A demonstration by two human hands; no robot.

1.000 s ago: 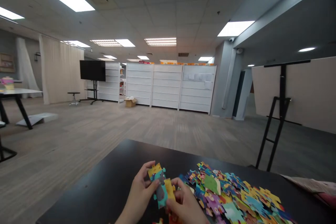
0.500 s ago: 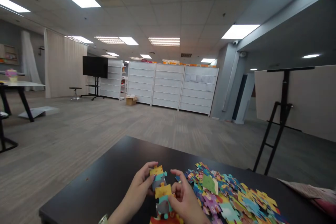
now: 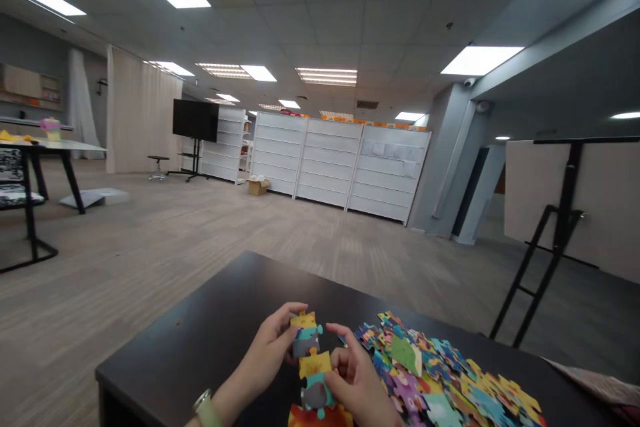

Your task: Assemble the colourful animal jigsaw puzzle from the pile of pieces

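My left hand point(image 3: 271, 347) pinches a jigsaw piece point(image 3: 306, 333) with yellow at the top and teal and grey below. Just beneath it lies a second jigsaw piece point(image 3: 316, 381), also yellow, teal and grey, which my right hand point(image 3: 357, 377) grips at its right edge between thumb and curled fingers, the index finger raised. Whether the two pieces interlock, I cannot tell. Below them a red and orange puzzle section point(image 3: 320, 416) shows at the bottom edge of the view, partly covered by my right hand.
A heap of loose jigsaw pieces point(image 3: 435, 367) spreads over the right of the dark table point(image 3: 210, 320). Folded fabric point(image 3: 590, 377) lies at the table's right end. Beyond stand a board on a black easel point(image 3: 563, 213), white shelving point(image 3: 325, 160) and a television point(image 3: 195, 121).
The view has turned slightly left, so everything sits further right in the picture. Both hands keep hold of their pieces with hardly any movement between them.
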